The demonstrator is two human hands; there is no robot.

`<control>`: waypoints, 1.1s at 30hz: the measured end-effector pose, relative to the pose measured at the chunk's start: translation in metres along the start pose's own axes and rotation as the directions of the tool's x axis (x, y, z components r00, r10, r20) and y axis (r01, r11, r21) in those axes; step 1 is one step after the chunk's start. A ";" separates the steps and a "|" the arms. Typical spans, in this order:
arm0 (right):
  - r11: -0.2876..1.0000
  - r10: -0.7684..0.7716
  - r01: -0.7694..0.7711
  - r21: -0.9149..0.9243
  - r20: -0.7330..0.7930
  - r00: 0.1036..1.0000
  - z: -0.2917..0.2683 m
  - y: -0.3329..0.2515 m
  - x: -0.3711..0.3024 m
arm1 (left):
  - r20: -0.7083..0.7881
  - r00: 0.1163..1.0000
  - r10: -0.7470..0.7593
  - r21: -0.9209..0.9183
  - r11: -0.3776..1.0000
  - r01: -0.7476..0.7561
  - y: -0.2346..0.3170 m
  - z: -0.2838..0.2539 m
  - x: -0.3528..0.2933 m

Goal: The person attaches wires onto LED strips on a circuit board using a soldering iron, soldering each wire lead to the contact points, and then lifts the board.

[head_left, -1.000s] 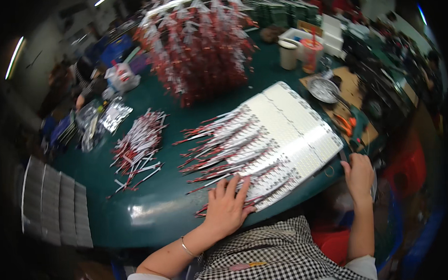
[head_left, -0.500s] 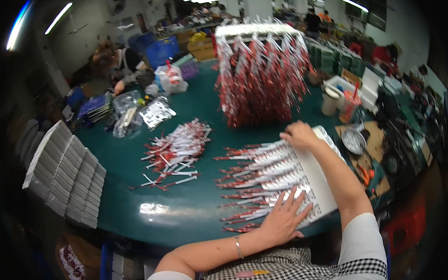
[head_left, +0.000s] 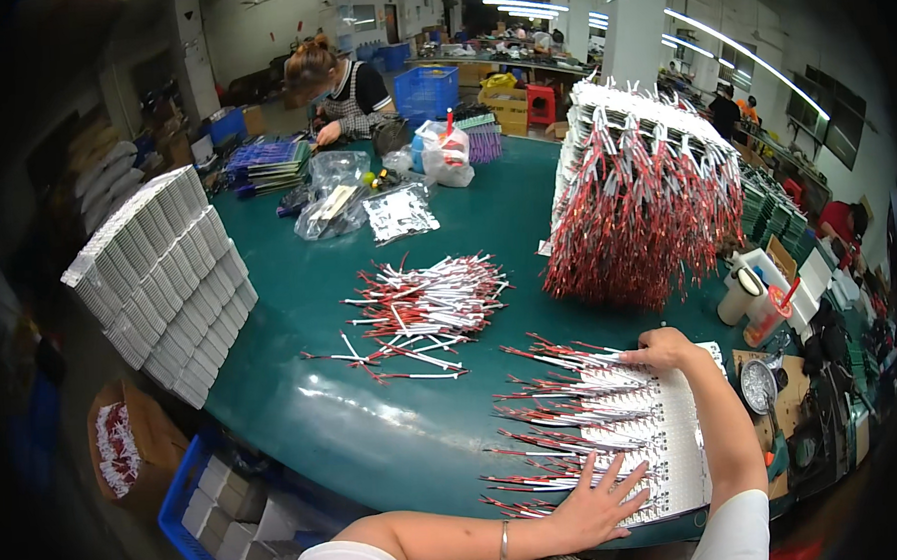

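A white panel [head_left: 681,435] printed with rows of small marks lies near the table's front edge. Rows of short red, white and dark wires [head_left: 549,411] stick out from it toward the left. My left hand [head_left: 600,504] rests on the panel's near part, fingers spread and flat over the wire ends. At the far end, my right hand [head_left: 667,351] has its fingers curled together beside the last row of wires. Whatever its fingertips grip is hidden. A loose pile of similar wires [head_left: 434,299] lies on the table to the left of the panel.
A tall stack of wired panels [head_left: 652,121] with red-and-white wires hanging down stands beyond my right hand. White block stacks [head_left: 168,282] line the left edge. A cup [head_left: 741,295] and a metal bowl [head_left: 758,385] are at the right. Another person [head_left: 345,94] works across the table.
The view has swung to the left and up, so the table's things appear farther right and lower. Both hands keep about the same places on the panel.
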State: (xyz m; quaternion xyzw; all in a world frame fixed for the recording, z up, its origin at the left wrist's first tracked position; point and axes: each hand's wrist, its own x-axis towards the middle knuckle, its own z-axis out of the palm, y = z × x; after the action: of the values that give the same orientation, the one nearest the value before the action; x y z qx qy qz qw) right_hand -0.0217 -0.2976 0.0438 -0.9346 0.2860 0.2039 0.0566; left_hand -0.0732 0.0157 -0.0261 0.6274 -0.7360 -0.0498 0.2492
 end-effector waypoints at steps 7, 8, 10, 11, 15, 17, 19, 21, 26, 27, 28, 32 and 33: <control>0.995 -0.098 0.097 0.007 0.122 0.988 -0.007 0.011 -0.001 | 0.016 1.000 -0.002 0.009 1.000 0.002 0.005 -0.004 -0.001; 0.991 -0.097 0.106 -0.078 0.108 0.989 -0.010 0.012 -0.002 | -0.003 1.000 0.015 0.018 1.000 -0.014 0.006 0.000 -0.001; 0.990 -0.097 0.107 -0.093 0.111 0.989 -0.023 0.013 -0.011 | -0.055 0.997 0.049 0.018 0.999 -0.048 0.009 0.004 -0.002; 0.986 -0.106 0.120 -0.111 0.129 0.986 -0.030 0.013 -0.018 | -0.053 0.997 0.062 0.014 0.998 -0.061 0.009 0.004 -0.003; 0.978 -0.192 0.193 -0.079 0.011 0.981 -0.067 -0.010 -0.065 | -0.090 0.990 0.108 0.080 0.992 -0.101 0.010 -0.002 -0.009; 0.979 -0.137 0.128 -0.161 -0.046 0.989 -0.079 -0.011 -0.085 | -0.180 0.969 0.172 0.107 0.982 -0.154 0.008 0.004 -0.009; 0.959 -0.089 0.056 -0.278 -0.109 0.990 -0.096 -0.015 -0.103 | -0.206 0.952 0.226 0.169 0.967 -0.193 0.004 0.006 -0.009; 0.976 -0.045 0.003 -0.220 -0.187 0.981 -0.111 -0.028 -0.129 | -0.277 0.930 0.243 0.143 0.967 -0.210 0.008 -0.014 -0.013; 0.960 0.263 -0.209 0.186 -0.343 0.902 -0.109 0.009 -0.171 | -0.032 0.960 0.277 -0.416 0.870 -0.265 0.021 -0.040 -0.046; 0.946 0.312 -0.239 0.219 -0.416 0.854 -0.099 0.023 -0.177 | -0.012 0.993 0.114 -0.518 0.849 -0.103 0.015 -0.034 -0.056; 0.918 0.326 -0.171 0.358 -0.433 0.841 -0.083 0.044 -0.177 | -0.045 0.999 0.006 -0.524 0.851 -0.029 0.003 -0.031 -0.062; 0.690 0.585 -0.322 0.648 -0.237 0.776 -0.020 0.055 -0.174 | -0.067 0.867 -0.493 -0.729 0.618 0.295 -0.030 -0.044 -0.082; 0.639 0.630 -0.321 0.700 -0.236 0.740 -0.001 0.047 -0.170 | -0.102 0.831 -0.548 -0.709 0.626 0.325 -0.044 -0.036 -0.090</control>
State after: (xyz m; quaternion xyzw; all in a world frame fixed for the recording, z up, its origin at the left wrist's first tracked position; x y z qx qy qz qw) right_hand -0.1759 -0.2493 0.1152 -0.7684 0.5842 -0.1213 0.2314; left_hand -0.0105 0.1007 -0.0395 0.6571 -0.4428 -0.2694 0.5473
